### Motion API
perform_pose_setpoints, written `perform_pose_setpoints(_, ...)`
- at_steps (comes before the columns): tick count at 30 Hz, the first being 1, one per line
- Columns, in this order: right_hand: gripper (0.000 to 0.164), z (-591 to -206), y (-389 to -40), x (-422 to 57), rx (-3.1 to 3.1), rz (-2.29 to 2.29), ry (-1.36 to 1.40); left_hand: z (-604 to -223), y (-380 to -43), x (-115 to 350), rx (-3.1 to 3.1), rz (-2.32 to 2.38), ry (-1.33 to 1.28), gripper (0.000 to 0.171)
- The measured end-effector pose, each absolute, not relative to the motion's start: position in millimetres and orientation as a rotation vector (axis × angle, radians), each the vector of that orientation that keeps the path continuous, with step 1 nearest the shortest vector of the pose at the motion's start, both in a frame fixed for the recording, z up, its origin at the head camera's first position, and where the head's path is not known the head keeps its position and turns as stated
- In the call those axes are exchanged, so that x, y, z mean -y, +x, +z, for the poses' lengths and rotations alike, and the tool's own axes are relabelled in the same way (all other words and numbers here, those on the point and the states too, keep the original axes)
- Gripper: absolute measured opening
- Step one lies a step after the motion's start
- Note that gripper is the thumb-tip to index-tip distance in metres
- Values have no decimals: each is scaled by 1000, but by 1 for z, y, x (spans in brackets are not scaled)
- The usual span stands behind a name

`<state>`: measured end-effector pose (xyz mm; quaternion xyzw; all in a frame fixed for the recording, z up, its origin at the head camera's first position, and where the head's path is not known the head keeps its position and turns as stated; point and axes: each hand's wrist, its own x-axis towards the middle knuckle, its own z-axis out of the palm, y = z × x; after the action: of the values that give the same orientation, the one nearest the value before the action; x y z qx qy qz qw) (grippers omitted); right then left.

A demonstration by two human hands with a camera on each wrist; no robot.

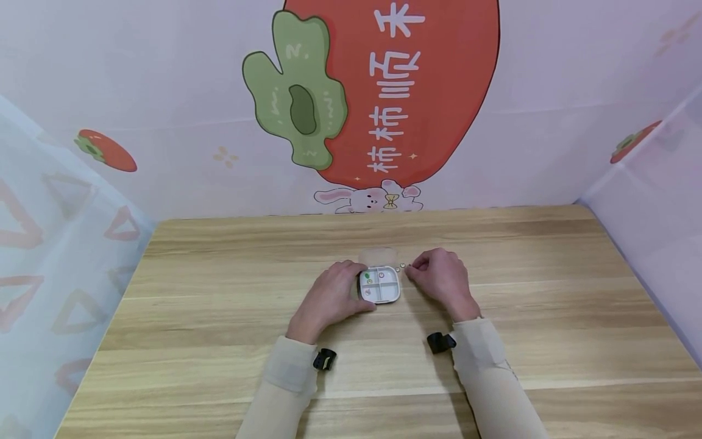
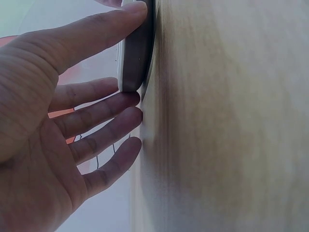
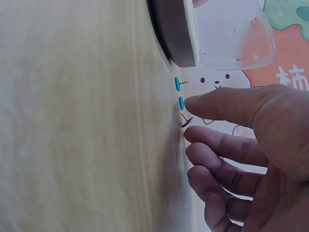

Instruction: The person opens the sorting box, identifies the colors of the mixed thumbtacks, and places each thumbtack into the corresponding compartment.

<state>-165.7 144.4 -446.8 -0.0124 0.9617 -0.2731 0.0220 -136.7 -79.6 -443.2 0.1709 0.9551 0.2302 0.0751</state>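
Note:
A small white pill box [image 1: 390, 291] with four compartments lies on the table, its clear lid [image 3: 236, 36] flipped back. My left hand [image 1: 332, 291] holds the box from its left side, thumb at the near edge and fingers at the far edge. Colourful small pieces, one a green stud [image 1: 367, 276], sit in its compartments. Right of the box, two teal flat-headed studs [image 3: 177, 84] stand pin-up on the table. A purple stud [image 3: 188, 122] lies tilted between the thumb and index fingertips of my right hand [image 1: 440, 275], which show a gap.
The wooden table [image 1: 219, 317] spreads out around both hands. Behind it stands a printed backdrop [image 1: 181, 73] with a big red persimmon. Each wrist carries a black camera, the left camera [image 1: 325, 359] close over the table. Patterned cloth [image 1: 60, 244] hangs at the left side.

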Motion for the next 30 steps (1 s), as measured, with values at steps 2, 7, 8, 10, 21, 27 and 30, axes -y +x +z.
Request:
perform_pose_setpoints(2, 17, -448, -166, -144, -2987, -847, -35, -443, -137, 79, -2866, 692, 514, 76)
perform_pose_setpoints(7, 15, -450, -167, -143, -2993, -848, -16, -443, -136, 79, -2864, 692, 509, 75)
perform_pose_setpoints(8, 14, -450, -167, -143, -2994, -846, -15, -442, -136, 79, -2864, 693, 508, 75)
perform_pose_setpoints(10, 14, -450, -167, -143, -2998, -843, -16, -442, -136, 79, -2862, 696, 507, 75)
perform_pose_setpoints(21, 19, -451, -169, -143, -3030, -865, -43, -443, -136, 79, -2869, 693, 515, 75)
perform_pose_setpoints(27, 12, -451, -169, -142, -3030, -864, -82, -444, -137, 79, -2876, 694, 524, 75)
perform_pose_setpoints(30, 9, -450, -169, -142, -3029, -866, -87, -444, -136, 79, -2875, 696, 520, 75)
